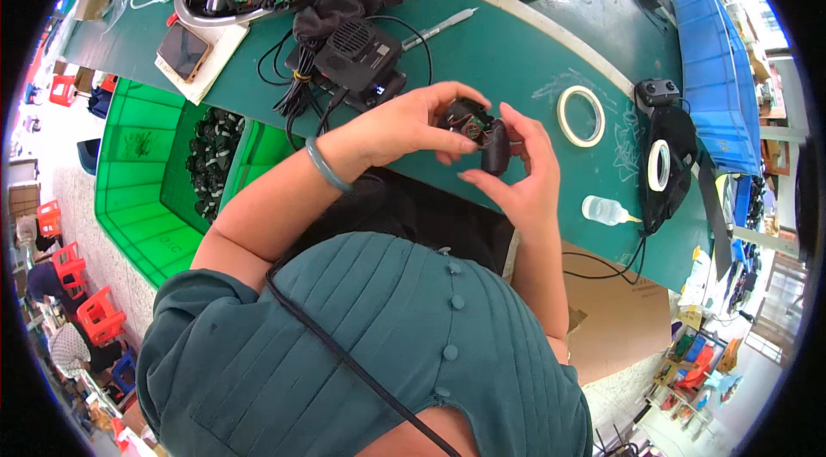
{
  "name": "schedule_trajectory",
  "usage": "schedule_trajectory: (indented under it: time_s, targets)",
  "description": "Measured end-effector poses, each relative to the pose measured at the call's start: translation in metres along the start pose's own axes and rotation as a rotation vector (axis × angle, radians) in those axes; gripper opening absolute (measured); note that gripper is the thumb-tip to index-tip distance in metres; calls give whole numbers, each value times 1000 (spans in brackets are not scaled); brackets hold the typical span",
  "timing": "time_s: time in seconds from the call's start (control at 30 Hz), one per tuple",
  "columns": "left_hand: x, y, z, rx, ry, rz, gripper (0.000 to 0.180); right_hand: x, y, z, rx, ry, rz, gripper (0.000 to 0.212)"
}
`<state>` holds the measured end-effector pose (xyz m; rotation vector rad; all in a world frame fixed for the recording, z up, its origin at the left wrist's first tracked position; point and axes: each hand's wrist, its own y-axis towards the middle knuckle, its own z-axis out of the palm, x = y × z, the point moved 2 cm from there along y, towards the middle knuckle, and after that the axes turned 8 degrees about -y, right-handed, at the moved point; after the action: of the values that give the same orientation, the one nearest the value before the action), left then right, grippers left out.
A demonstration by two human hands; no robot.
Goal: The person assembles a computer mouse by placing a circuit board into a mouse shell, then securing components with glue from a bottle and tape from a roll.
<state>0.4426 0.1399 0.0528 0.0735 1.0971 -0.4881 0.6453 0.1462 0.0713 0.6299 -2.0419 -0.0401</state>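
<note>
Over the near edge of the green table, my two hands hold an opened black plastic housing, shaped like a game controller. My left hand grips the part with a green circuit board and thin red wires. In my right hand, the fingers and thumb are closed around a smooth, rounded black grip. The two parts are side by side; whether they are joined is unclear. Left of my hands lies a black box-shaped device with a small lit display and coiled black cables.
A tray of boards and wired shells stands far left, near a phone. Black parts fill a green bin. To the right are a tape roll, a squeeze bottle, a black pouch and a blue crate.
</note>
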Motion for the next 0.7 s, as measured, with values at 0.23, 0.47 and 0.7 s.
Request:
schedule_trajectory:
  time_s: [0.23, 0.47, 0.7]
  targets:
    - [10, -19, 4, 235, -411, -212, 50, 10, 7, -22, 185, -200, -288, 79]
    - [0, -23, 5, 199, -298, 145, 74, -4, -5, -6, 56, 66, -64, 85]
    - [-3, -29, 7, 97, -284, 145, 52, -9, -13, 13, -59, 337, -82, 80]
